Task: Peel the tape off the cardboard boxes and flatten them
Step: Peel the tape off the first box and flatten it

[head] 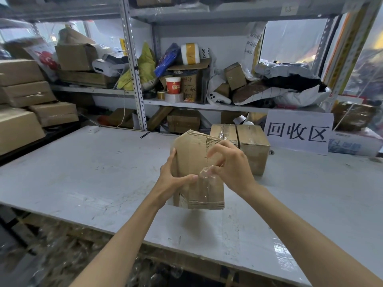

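I hold a small brown cardboard box [192, 158] upright above the grey table [87, 175]. My left hand [173, 180] grips its left edge, thumb pressed on the front face. My right hand [230, 164] pinches a crumpled strip of clear tape [207, 172] that is lifted off the box's front; the strip still runs down to the box's lower edge. A second, taped cardboard box [251, 141] stands on the table just behind the held one.
A white sign with black characters [298, 132] leans at the back right. Metal shelves [134, 65] behind the table hold boxes, bags, tape rolls and a red cup [173, 85]. Stacked boxes [27, 94] stand at the left. Crumpled plastic lies below the table's front edge.
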### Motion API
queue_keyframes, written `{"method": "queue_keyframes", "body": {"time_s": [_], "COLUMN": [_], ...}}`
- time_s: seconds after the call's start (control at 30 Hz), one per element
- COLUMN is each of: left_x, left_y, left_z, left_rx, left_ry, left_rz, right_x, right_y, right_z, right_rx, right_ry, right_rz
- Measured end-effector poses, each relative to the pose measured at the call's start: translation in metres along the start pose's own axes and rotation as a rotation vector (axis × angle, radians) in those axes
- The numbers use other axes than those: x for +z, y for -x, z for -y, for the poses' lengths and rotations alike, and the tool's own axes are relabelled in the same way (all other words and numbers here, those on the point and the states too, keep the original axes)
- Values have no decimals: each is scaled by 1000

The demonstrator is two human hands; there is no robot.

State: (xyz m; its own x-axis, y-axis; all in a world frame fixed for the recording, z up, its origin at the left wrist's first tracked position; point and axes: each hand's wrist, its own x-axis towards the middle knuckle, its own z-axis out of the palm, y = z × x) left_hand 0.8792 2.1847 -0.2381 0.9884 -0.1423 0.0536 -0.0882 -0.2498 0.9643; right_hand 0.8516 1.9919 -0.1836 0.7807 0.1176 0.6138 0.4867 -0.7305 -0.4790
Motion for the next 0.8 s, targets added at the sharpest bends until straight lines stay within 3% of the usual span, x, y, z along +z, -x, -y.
{"method": "queue_keyframes", "body": {"time_s": [0.17, 0.37, 0.5, 0.57, 0.67, 0.8], "left_x": [-1, 1, 2, 1, -4, -5], "left_y": [1, 2, 1, 3, 4, 5], "left_z": [-1, -3, -2, 0, -1, -1], "left_rx": [-7, -22, -40, -21, -11, -24], "left_ry": [20, -10, 59, 78, 60, 36], "left_rz": [-10, -9, -99, -69, -2, 20], "right_x": [9, 14, 12, 11, 8, 14], "right_y": [9, 12, 11, 9, 5, 11], "right_z": [-1, -4, -2, -2, -6, -5], "right_rx": [-155, -113, -101, -20, 41, -159], "right_ry": [47, 122, -10, -76, -16, 24], "right_rz": [-35, 59, 244, 327, 177, 103]}}
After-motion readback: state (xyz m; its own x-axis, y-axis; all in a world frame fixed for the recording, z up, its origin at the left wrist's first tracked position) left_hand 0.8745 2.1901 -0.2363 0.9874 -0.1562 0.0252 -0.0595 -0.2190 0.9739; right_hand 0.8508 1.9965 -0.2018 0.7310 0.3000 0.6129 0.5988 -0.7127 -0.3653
